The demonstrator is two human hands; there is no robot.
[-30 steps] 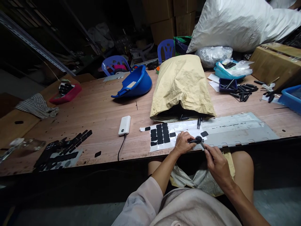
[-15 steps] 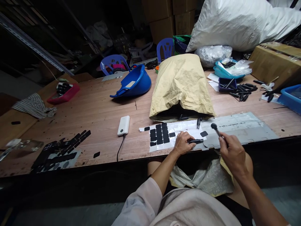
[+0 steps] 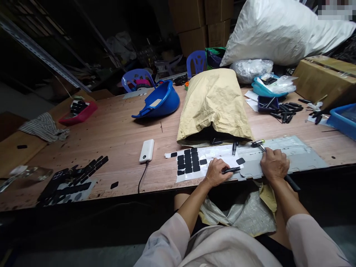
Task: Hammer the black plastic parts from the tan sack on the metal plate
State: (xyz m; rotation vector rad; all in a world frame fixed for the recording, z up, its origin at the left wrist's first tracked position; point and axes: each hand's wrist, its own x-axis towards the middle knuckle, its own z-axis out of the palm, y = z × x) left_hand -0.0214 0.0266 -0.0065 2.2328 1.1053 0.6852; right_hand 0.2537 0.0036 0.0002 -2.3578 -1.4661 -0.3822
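My right hand (image 3: 274,163) is closed round a small hammer, its dark handle (image 3: 292,183) sticking out below my fist. The hammer's head (image 3: 258,143), with a yellow-green end, lies low over the grey board (image 3: 303,159). My left hand (image 3: 217,172) pinches a slim black pen-like piece (image 3: 231,170) at the board's left end, near the table edge. Under and beside that hand is a white sheet (image 3: 214,151) bearing rows of black rounded-square stickers (image 3: 188,161). A single black sticker (image 3: 240,161) lies between my hands. Another black and metal piece (image 3: 234,148) rests further back.
A large tan sack (image 3: 214,100) lies with its open mouth towards me. Left of it are a white power bank (image 3: 147,151) with a cable and a blue scoop-shaped basin (image 3: 164,102). Black pieces (image 3: 289,109) are heaped at right, near a cardboard box (image 3: 319,83).
My right hand has lowered the hammer from its raised position to the board, with the head now pointing away from me. My left hand keeps the black piece in nearly the same place.
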